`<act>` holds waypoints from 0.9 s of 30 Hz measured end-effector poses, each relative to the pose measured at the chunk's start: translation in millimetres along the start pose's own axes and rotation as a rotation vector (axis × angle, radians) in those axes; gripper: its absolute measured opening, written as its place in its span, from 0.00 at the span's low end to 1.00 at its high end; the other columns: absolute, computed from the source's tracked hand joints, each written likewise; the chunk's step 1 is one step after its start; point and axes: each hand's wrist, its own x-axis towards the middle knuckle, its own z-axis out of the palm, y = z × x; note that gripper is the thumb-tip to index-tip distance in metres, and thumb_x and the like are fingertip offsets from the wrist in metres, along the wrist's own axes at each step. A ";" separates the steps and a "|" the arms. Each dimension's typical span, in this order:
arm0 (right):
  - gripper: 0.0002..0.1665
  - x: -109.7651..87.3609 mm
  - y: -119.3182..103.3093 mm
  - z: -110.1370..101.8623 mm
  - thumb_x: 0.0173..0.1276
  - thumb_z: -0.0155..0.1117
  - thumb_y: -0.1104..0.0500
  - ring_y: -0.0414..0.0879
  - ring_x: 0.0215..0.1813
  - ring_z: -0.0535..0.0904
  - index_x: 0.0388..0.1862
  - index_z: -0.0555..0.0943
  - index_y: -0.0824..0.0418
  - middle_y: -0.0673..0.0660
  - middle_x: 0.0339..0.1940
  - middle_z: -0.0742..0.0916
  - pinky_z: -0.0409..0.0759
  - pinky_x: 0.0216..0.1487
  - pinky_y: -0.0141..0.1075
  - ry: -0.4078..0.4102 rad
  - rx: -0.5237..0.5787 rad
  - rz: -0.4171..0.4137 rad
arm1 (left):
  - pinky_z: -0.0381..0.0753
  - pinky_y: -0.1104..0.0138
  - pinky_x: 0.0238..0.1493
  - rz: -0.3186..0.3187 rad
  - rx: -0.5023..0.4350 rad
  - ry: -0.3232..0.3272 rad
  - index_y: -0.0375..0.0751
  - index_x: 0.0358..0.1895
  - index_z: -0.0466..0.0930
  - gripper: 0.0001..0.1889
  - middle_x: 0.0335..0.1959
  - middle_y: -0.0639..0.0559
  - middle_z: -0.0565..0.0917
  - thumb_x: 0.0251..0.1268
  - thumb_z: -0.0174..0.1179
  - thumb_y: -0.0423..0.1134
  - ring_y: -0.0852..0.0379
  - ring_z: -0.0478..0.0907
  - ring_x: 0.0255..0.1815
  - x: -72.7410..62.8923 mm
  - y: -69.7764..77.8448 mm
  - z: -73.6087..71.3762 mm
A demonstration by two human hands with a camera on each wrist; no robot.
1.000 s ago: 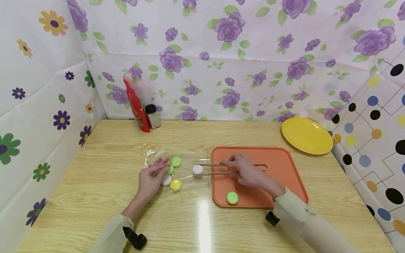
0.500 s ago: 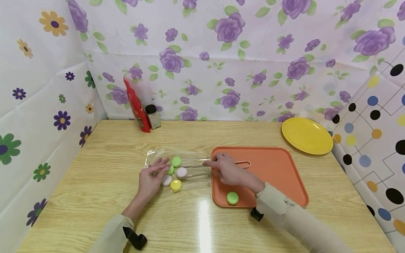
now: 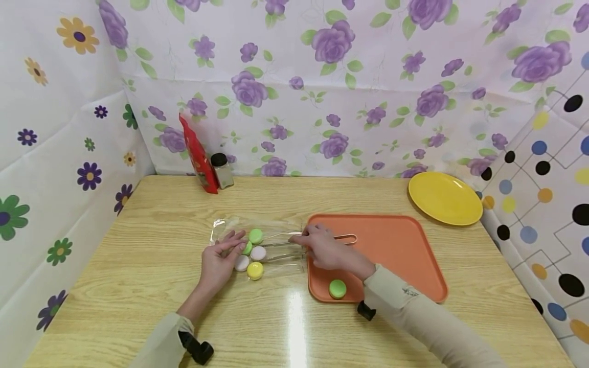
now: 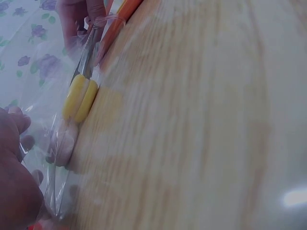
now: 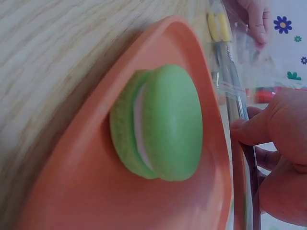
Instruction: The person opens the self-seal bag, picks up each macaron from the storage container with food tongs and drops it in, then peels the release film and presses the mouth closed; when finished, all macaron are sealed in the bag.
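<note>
My right hand grips metal tongs, whose arms reach left into a clear plastic bag. Between the tong tips, or right at them, lies a pale lilac macaron. Around it inside the bag are a yellow macaron, another lilac macaron and two green ones, the upper green macaron in plain sight and the other partly behind fingers. My left hand pinches the bag near its left end. One green macaron rests on the orange tray.
A yellow plate stands at the back right. At the back left, a red pouch leans beside a black-capped jar. Wood tabletop extends in front of and left of the bag.
My right hand has moved left, carrying the lilac macaron in the tongs deeper into the bag, up to the other macarons. The left hand has stayed in place.
</note>
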 end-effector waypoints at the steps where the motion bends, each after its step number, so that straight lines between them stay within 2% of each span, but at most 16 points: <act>1: 0.31 0.4 -0.2 0.0 0.69 0.58 0.74 0.51 0.39 0.64 0.68 0.77 0.54 0.60 0.47 0.77 0.57 0.36 0.41 -0.005 -0.001 0.002 | 0.40 0.34 0.71 -0.003 0.002 0.000 0.20 0.38 0.85 0.04 0.50 0.27 0.82 0.61 0.65 0.20 0.27 0.68 0.66 0.2 -3.4 -0.1; 5: 0.30 0.9 1.3 -0.9 0.70 0.59 0.72 0.51 0.39 0.65 0.69 0.76 0.54 0.59 0.48 0.77 0.58 0.37 0.41 -0.014 0.009 0.002 | 0.40 0.35 0.72 -0.011 0.005 0.002 0.22 0.38 0.85 0.04 0.51 0.29 0.82 0.62 0.65 0.21 0.29 0.68 0.67 1.2 -15.6 -0.2; 10: 0.32 -5.6 8.1 -5.0 0.69 0.63 0.72 0.51 0.41 0.64 0.70 0.76 0.55 0.59 0.50 0.77 0.59 0.39 0.41 -0.012 0.041 0.008 | 0.38 0.33 0.70 0.006 -0.025 -0.001 0.19 0.38 0.84 0.04 0.50 0.24 0.81 0.62 0.63 0.19 0.25 0.66 0.66 1.1 -15.0 1.4; 15: 0.34 -22.2 18.3 -11.4 0.65 0.60 0.77 0.51 0.42 0.67 0.69 0.76 0.58 0.60 0.50 0.78 0.64 0.39 0.41 0.036 0.055 -0.033 | 0.38 0.36 0.72 -0.003 -0.034 0.007 0.22 0.38 0.86 0.04 0.50 0.29 0.82 0.62 0.65 0.22 0.29 0.68 0.67 -0.2 -18.0 0.5; 20: 0.35 -54.3 33.4 -19.1 0.63 0.59 0.80 0.51 0.43 0.70 0.68 0.77 0.61 0.59 0.46 0.78 0.70 0.40 0.42 0.107 0.073 -0.060 | 0.39 0.39 0.73 -0.008 -0.041 0.007 0.24 0.38 0.86 0.04 0.50 0.31 0.83 0.62 0.66 0.24 0.31 0.69 0.67 -0.5 -24.6 0.2; 23: 0.34 -80.5 43.4 -25.1 0.63 0.62 0.79 0.51 0.43 0.71 0.67 0.77 0.61 0.59 0.46 0.78 0.72 0.39 0.41 0.117 0.090 -0.027 | 0.39 0.38 0.73 -0.006 -0.035 0.002 0.23 0.38 0.86 0.04 0.51 0.30 0.83 0.62 0.66 0.23 0.30 0.68 0.67 0.3 -23.4 0.5; 27: 0.34 -116.5 59.4 -29.6 0.63 0.65 0.78 0.52 0.43 0.72 0.67 0.77 0.61 0.59 0.46 0.78 0.73 0.39 0.40 0.100 0.098 0.020 | 0.39 0.36 0.72 -0.019 -0.013 -0.012 0.20 0.38 0.84 0.04 0.51 0.26 0.81 0.62 0.64 0.20 0.26 0.67 0.67 0.2 -3.6 -0.4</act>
